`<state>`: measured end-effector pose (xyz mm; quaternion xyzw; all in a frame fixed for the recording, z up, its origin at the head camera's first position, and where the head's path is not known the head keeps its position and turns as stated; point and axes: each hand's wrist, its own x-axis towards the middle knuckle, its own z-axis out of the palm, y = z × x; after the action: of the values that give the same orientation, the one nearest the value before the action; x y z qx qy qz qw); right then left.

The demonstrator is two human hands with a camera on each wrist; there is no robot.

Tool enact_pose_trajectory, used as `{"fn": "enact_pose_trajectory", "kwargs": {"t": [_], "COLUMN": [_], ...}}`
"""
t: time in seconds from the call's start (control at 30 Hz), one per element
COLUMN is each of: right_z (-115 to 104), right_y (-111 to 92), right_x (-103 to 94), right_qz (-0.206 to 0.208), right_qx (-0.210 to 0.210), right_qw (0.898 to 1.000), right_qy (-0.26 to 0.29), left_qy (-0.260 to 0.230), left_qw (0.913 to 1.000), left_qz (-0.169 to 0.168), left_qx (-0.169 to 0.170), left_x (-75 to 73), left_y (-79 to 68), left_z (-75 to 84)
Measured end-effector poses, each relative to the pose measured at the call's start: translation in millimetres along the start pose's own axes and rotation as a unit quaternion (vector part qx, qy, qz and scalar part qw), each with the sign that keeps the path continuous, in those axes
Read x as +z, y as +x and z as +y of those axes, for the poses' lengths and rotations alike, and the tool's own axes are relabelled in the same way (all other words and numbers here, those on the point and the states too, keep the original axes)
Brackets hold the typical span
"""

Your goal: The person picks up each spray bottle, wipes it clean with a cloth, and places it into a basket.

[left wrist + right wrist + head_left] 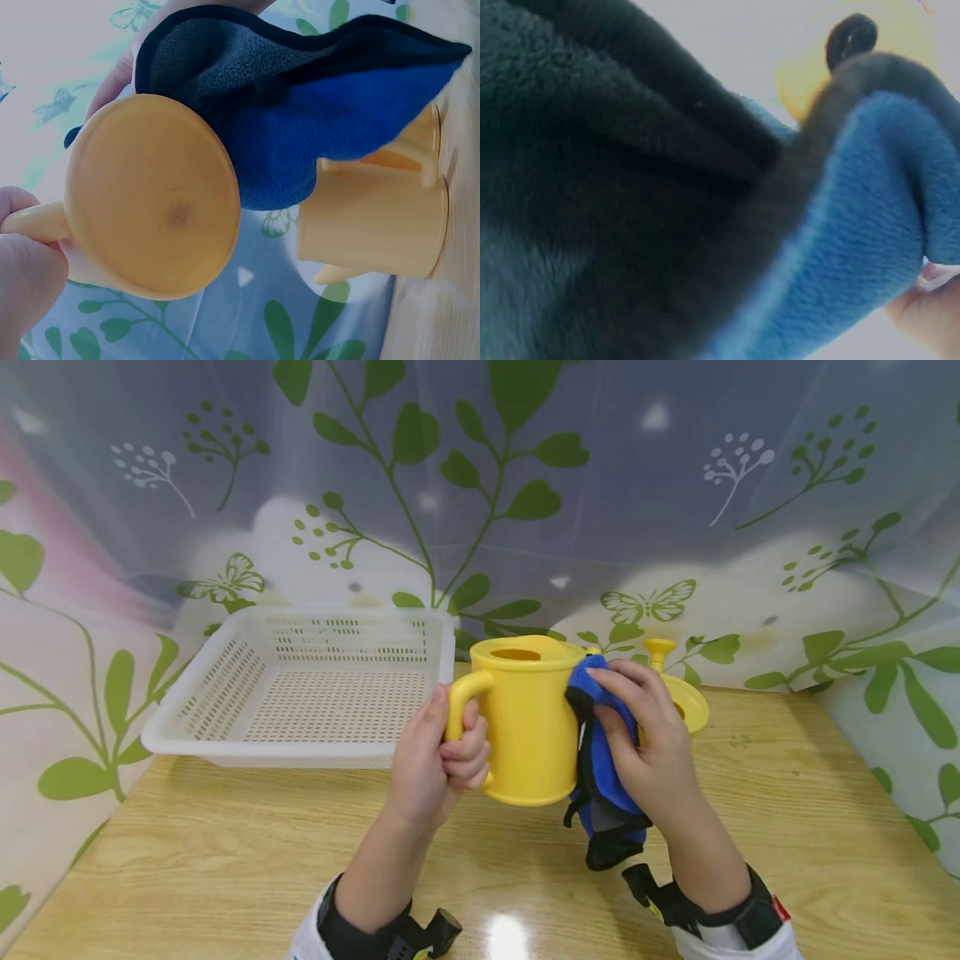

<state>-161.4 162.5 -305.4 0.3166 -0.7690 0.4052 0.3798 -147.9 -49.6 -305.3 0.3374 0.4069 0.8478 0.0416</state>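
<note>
My left hand [442, 756] grips the handle of a yellow watering can [528, 727], held upright above the table. In the left wrist view its round base faces the camera, with a dark smudge near the middle. My right hand [656, 739] holds a blue and grey cloth [611, 760] with black edging against the can's right side. The cloth's lower end hangs down loosely. It covers most of the can's spout side. The right wrist view is mostly filled by the cloth [855, 217], with a blurred piece of the yellow can behind it.
A second yellow watering can [375, 217] stands on the wooden table [787, 827], partly hidden behind the cloth and right hand in the head view. To the left sits a white perforated plastic basket [300, 748]. A leaf-patterned curtain [480, 485] hangs behind the table.
</note>
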Motion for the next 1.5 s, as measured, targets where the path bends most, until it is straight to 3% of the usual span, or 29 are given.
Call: {"fn": "enact_pose_trajectory", "kwargs": {"t": [0.3, 0.43, 0.67, 0.9, 1.17, 1.3, 1.5], "right_z": [3, 6, 16, 23, 19, 12, 0], "right_y": [-3, -4, -6, -5, -4, -4, 0], "right_x": [-0.5, 1.7, -0.2, -9.0, -1.9, -1.0, -4.1], "right_qz": [-0.07, -0.116, -0.159, -0.212, -0.151, -0.105, 0.013], "right_qx": [-0.009, -0.023, -0.059, -0.036, -0.011, 0.034, 0.094], "right_qw": [0.997, 0.989, 0.973, 0.962, 0.978, 0.984, 0.989], "right_qy": [0.034, 0.087, 0.157, 0.168, 0.146, 0.137, 0.117], "left_qy": [-0.021, -0.038, -0.071, -0.083, -0.08, -0.056, -0.003], "left_qw": [0.9989, 0.9972, 0.9929, 0.9912, 0.9922, 0.997, 0.9992], "left_qz": [0.039, 0.053, 0.069, 0.073, 0.068, 0.026, -0.037], "left_qx": [0.015, 0.038, 0.067, 0.074, 0.067, 0.045, 0.016], "left_x": [-0.6, -3.0, -6.9, -8.5, -9.0, -8.0, -1.0], "left_y": [-0.1, -0.3, -1.3, -1.4, -1.6, -1.5, -0.6], "left_z": [7.0, 13.3, 20.3, 21.7, 18.5, 13.5, 4.4]}}
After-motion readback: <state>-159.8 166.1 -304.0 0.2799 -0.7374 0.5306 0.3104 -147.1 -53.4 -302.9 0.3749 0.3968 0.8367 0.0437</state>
